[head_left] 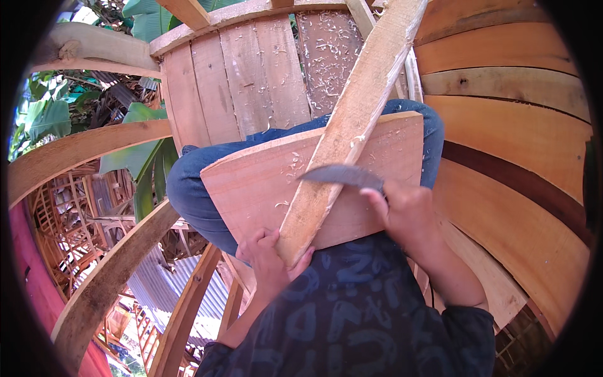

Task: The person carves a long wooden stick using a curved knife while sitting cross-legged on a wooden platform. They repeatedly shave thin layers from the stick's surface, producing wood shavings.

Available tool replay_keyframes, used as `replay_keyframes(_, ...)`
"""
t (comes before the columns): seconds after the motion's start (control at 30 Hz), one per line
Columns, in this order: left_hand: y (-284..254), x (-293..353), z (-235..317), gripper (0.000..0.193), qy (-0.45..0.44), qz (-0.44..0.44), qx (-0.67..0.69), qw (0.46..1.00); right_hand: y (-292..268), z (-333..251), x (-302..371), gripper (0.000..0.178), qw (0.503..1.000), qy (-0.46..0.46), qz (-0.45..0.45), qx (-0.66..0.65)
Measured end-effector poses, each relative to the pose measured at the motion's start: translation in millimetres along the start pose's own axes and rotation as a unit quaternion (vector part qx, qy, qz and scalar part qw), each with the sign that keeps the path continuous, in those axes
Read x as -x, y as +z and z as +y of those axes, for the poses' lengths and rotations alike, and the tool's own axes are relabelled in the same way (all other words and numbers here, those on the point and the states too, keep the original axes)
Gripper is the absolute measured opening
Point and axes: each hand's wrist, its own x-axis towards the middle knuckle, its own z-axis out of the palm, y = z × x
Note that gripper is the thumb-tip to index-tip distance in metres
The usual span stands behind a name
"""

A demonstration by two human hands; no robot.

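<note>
A long, rough wooden plank slants across my lap, its near end by my belly and its far end up past my knees. My left hand is closed around that near end, with the fingers on both edges. In my right hand is a knife with a dark, curved blade; my fist hides its handle. The blade lies across the plank, pointing left. Under the plank, a wide flat board rests on my thighs. Small curled shavings lie on both pieces of wood.
Ahead of my crossed legs is a plank platform strewn with shavings. Stacked or lined boards stand close on my right. To the left, open beams have gaps down to a corrugated metal sheet. Large green leaves poke in.
</note>
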Motion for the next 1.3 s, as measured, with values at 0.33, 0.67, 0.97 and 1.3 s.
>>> replay_keyframes(0.33,-2,-3,-1,0.075,0.007,-0.01,0.013,1.0,-58,74,-33,0.049,0.929,0.206,0.236,-0.198)
replay_keyframes(0.67,-11,-10,7,0.071,0.015,-0.048,0.018,0.999,0,15,-7,0.047,0.999,-0.012,0.013,-0.042)
replay_keyframes(0.97,-9,-4,2,0.069,0.008,-0.031,0.046,0.998,-70,120,-33,0.053,0.942,0.266,0.189,-0.079)
replay_keyframes(1.3,-15,-9,12,0.067,-0.014,-0.051,0.029,0.998,-36,35,-34,0.054,0.99,0.126,0.06,0.034)
